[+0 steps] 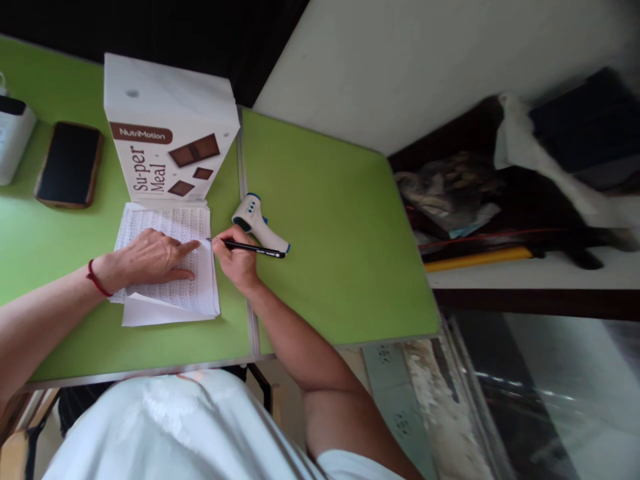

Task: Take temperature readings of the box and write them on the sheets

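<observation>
Sheets of paper (197,293) covered in rows of small marks lie stacked on the green table. My left hand (155,257) rests on the top sheet with its fingers stretched out, the index finger pointing toward the right edge. In my right hand (237,260) is a black pen (257,249), its tip at the paper's right edge, close to my left index finger. A white and blue infrared thermometer (265,230) lies just beyond my right hand, partly behind it. Behind the papers stands a white NutriMotion box (173,127).
On the left lie a phone (70,163) and a white device (13,137) with a cable. A metal seam (243,167) crosses the green table (340,233). To the right, a shelf holds plastic bags (450,190) and a yellow rod (480,258).
</observation>
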The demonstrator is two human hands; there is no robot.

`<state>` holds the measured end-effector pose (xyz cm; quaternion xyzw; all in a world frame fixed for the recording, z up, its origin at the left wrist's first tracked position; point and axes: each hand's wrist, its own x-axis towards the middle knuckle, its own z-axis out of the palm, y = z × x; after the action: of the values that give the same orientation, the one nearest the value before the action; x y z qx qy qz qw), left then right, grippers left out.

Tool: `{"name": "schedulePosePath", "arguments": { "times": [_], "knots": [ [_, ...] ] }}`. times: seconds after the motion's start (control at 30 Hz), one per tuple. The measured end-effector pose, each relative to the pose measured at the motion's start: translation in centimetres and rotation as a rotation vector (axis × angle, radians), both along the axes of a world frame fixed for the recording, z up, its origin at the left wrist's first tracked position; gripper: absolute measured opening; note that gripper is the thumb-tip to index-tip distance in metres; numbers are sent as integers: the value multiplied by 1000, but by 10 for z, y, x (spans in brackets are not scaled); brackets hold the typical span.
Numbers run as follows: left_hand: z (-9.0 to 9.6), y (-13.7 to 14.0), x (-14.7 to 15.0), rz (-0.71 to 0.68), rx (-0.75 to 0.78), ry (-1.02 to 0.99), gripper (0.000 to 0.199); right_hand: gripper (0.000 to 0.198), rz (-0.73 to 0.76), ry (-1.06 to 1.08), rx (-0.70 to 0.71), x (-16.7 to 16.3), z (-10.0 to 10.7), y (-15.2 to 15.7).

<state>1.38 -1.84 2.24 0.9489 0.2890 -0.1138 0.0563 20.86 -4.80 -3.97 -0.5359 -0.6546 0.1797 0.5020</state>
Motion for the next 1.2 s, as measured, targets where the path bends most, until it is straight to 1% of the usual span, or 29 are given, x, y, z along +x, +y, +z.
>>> {"name": "schedulePosePath", "arguments": {
  "times": [0.13,0.5,0.63,0.73,0.8,0.87,0.93,1.0,1.07,1.1,1.13,1.17,1.2],
  "knots": [
    [-2,0,0,-4,13,-24,62,14,9,6,10,-1,-1,0],
    [-1,-1,1,-3,20,5,62,15,-20,-40,-37,-2,-1,-1],
    [-1,0,1,6,16,17,63,16,-10,-9,-35,-2,0,-1],
    [-5,0,0,7,26,-14,64,16,-21,31,-25,-1,1,0],
    [-9,0,-1,2,33,-81,62,15,-42,45,-28,0,3,0],
    [-14,1,-4,10,38,-250,51,11,-78,26,-16,4,6,-1],
    [-16,5,-7,66,53,-604,29,5,-92,-55,46,9,12,-4],
    [-16,11,-11,177,116,-1002,18,5,-61,-198,123,13,20,-8],
    [-14,22,-16,328,229,-1300,14,8,-2,-379,169,16,29,-12],
    [-13,28,-19,406,296,-1401,18,9,28,-477,181,17,34,-15],
    [-12,34,-22,469,337,-1480,27,10,58,-575,192,17,39,-17],
    [-12,41,-25,511,359,-1540,39,11,87,-666,210,16,43,-20],
    [-12,47,-28,537,318,-1553,52,12,118,-746,228,15,46,-23]
  ]
}}
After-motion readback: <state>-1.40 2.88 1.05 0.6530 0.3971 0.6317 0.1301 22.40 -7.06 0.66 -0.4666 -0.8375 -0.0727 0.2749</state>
